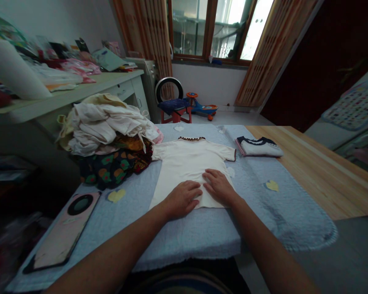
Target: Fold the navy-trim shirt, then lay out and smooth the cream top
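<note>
Blue quilted blanket (178, 237) covers most of the table (325, 171), centre to lower frame; bare wood shows at right. Laundry pile (107, 134) sits at left-centre, whitish pieces on top w/ a dark flowered cloth under it, touching the left sleeve of the cream shirt (184, 163). That shirt lies flat in mid-frame, collar away from the person, hem toward them. Pink board (64, 232) w/ a black ring lies lower left on the blanket. Folded white-and-navy garment (259, 147) sits right of centre, apart from the shirt.

Left hand (182, 199) rests palm-down on the lower part of the shirt, fingers flat and slightly spread, gripping nothing. Right hand (219, 187) lies just beside it, also flat on the fabric, fingers nearly together, nothing pinched. The two hands almost touch near the hem.

Risks, as a judgement: pressing w/ both palms close together could push a ridge into the thin fabric and leave creases. The blanket could slide on the wood and bunch under the shirt. The pile leans near the left sleeve; a nudge could tip pieces onto the shirt.
</note>
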Available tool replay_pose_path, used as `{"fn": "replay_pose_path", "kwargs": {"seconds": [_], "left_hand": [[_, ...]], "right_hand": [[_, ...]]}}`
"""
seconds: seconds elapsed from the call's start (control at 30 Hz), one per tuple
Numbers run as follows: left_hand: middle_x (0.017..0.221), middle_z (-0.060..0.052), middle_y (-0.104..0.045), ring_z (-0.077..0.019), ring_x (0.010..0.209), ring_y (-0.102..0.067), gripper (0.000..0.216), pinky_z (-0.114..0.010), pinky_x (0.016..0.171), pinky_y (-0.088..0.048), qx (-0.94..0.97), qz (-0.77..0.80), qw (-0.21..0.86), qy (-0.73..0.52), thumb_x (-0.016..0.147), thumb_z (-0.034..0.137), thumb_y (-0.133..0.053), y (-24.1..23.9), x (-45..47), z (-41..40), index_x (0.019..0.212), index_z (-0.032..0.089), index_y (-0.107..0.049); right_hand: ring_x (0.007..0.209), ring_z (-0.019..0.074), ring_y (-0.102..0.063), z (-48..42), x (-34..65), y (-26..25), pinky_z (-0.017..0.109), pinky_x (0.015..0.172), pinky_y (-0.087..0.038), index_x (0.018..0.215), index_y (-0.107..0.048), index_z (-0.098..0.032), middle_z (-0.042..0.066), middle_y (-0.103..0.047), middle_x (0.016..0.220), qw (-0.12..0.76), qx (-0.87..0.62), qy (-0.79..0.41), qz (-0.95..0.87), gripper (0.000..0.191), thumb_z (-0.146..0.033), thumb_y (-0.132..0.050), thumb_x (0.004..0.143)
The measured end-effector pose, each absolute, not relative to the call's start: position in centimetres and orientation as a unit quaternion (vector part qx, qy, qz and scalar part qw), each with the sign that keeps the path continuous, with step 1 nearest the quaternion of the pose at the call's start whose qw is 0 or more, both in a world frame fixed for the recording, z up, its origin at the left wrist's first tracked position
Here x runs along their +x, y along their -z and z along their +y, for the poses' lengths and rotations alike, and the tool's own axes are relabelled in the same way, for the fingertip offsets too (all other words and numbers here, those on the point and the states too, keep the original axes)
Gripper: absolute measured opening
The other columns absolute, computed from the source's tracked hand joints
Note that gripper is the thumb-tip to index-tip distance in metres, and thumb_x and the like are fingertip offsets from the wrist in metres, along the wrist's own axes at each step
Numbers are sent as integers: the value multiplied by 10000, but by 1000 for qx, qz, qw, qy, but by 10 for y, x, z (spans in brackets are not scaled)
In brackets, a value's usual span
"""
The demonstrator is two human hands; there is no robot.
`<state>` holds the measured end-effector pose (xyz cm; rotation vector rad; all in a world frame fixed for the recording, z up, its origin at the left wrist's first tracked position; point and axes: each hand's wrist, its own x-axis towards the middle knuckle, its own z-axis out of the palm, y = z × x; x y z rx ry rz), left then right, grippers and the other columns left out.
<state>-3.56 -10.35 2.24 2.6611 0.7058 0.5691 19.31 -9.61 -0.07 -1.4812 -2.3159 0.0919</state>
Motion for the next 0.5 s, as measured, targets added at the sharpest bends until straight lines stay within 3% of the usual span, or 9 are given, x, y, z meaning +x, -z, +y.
{"fn": "replay_pose_path", "kwargs": {"seconds": [0.5], "left_hand": [[1299,-74,-600,-243,1215,-523,284,-437,1036,-414,940,235,149,-196,897,174,-556,-14,-36,-103,1163,245,-627]], "right_hand": [[1250,264,-510,-67,213,-3,468,1077,-397,1226,-610,-184,146,-588,1312,199,-522,-21,-829,327,-263,-530,919]]}}
